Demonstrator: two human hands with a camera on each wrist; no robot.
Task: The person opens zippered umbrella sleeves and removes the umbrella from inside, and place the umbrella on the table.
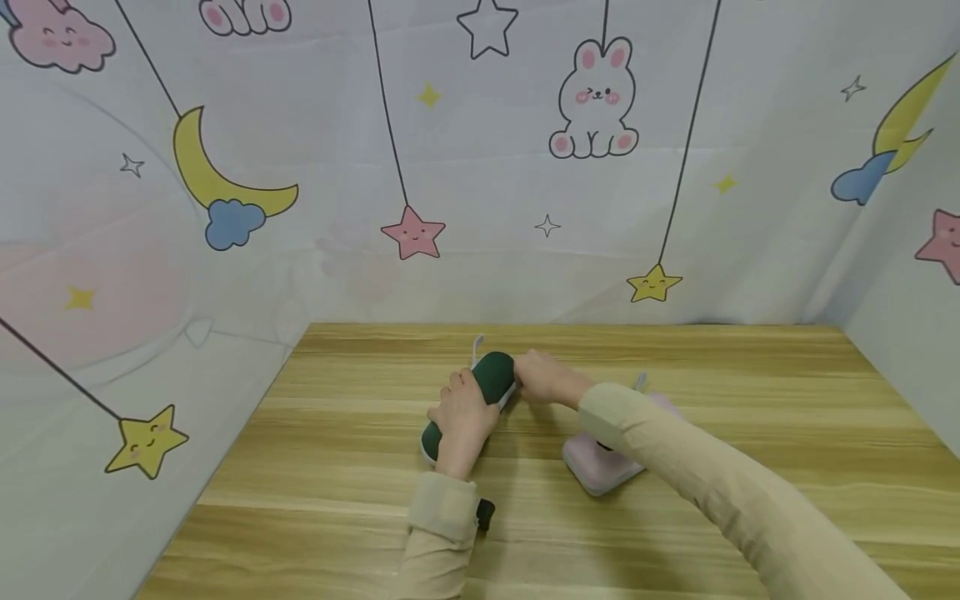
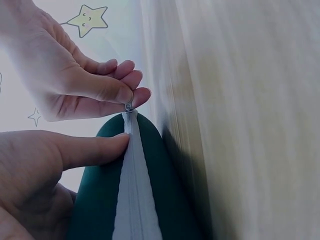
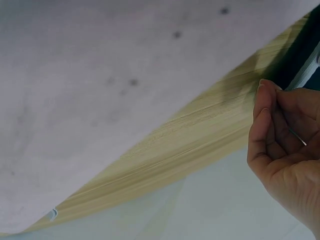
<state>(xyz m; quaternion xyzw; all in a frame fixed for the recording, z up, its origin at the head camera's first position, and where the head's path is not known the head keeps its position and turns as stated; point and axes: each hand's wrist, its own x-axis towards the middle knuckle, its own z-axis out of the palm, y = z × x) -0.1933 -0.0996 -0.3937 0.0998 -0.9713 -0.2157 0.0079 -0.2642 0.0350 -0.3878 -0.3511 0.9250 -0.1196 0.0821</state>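
Note:
A green zip case (image 1: pixel 495 375) with a white zipper (image 2: pixel 132 200) stands on its side on the table. My left hand (image 1: pixel 463 408) grips it from above, with the thumb lying beside the zipper in the left wrist view. At the case's far end my right hand (image 1: pixel 542 377) pinches the small metal zipper pull (image 2: pixel 128 106) between thumb and index finger. Along the stretch visible in the left wrist view, the zipper looks closed. In the right wrist view, that hand's fingers are curled beside the green case, and the pull is hidden.
A pale pink case (image 1: pixel 588 467) with a light strap lies under my right forearm and fills much of the right wrist view. A small black object (image 1: pixel 486 514) shows beside my left sleeve. The wooden table (image 1: pixel 337 517) meets a printed cloth backdrop (image 1: pixel 495 283).

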